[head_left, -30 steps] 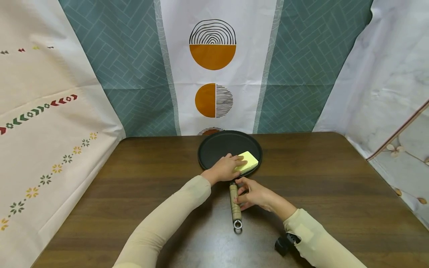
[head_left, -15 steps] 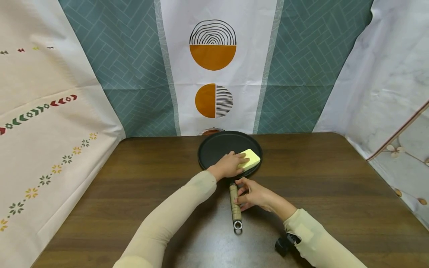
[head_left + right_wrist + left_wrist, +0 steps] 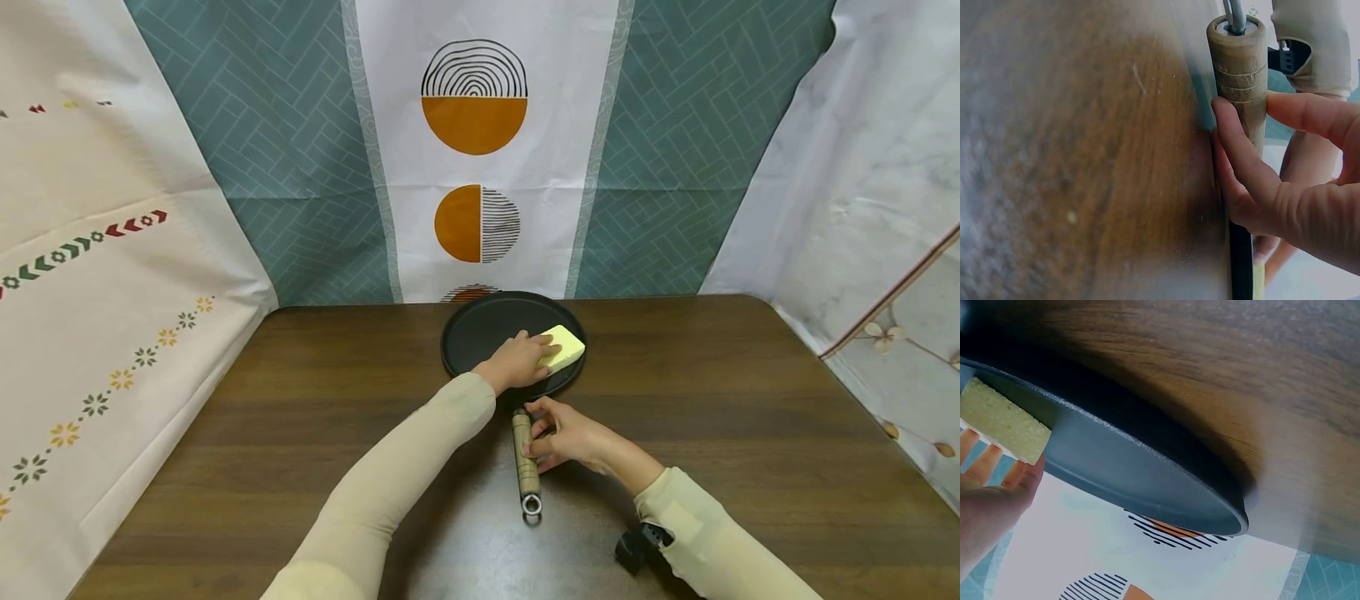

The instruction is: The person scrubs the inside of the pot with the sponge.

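Observation:
A black frying pan [image 3: 483, 329] lies flat at the table's back edge, its wooden handle [image 3: 528, 479] pointing toward me and ending in a metal ring. On the right part of the pan's inner surface is a pale yellow sponge [image 3: 568, 348]. My left hand [image 3: 516, 363] holds the sponge from its left side; the left wrist view shows thumb and fingers along the edge of the sponge [image 3: 1004, 419]. My right hand [image 3: 570, 433] pinches the handle, with thumb and fingers on opposite sides of the wood [image 3: 1238, 69] in the right wrist view.
The brown wooden table [image 3: 337, 417] extends to both sides of the pan. Behind it hangs a teal and white patterned cloth [image 3: 300, 167]. Light cloths hang at the left and right. A black wrist device [image 3: 633, 550] sits by the right sleeve.
My left hand has slid the sponge a short way up and to the right across the pan. The right hand and the handle stay in place.

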The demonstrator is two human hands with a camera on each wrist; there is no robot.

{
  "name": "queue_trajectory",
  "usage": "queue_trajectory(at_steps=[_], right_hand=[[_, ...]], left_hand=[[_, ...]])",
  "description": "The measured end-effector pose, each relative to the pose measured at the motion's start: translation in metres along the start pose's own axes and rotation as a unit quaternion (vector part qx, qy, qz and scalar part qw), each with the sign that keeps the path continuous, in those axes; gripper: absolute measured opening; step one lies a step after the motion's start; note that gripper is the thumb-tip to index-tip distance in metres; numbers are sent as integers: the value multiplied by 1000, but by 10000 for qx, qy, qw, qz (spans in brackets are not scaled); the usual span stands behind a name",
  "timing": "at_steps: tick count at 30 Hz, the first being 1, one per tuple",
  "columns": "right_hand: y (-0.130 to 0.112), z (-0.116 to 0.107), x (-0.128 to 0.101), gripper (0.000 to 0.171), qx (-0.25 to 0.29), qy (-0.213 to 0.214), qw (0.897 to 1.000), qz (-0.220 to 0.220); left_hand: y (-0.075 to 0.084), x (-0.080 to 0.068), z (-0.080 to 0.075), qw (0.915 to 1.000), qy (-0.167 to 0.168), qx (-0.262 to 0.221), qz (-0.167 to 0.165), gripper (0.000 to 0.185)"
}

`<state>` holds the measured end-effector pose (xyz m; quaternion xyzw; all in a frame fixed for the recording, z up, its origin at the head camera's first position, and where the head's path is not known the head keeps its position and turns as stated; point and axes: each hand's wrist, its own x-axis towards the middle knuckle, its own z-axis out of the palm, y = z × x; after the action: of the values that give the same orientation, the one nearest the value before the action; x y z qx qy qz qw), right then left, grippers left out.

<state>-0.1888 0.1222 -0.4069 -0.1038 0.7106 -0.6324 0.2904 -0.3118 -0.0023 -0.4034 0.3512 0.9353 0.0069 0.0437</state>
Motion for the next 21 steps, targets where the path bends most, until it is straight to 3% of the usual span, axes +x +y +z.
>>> queue_trajectory(at_steps=[16, 21], right_hand=[[0, 1, 0, 71, -15, 5, 10000, -72], [1, 1, -1, 71, -38, 8, 10000, -58]], left_hand=[[-1, 15, -3, 9994, -76, -118, -323, 49], [-5, 24, 2, 9992, -52, -202, -352, 49]])
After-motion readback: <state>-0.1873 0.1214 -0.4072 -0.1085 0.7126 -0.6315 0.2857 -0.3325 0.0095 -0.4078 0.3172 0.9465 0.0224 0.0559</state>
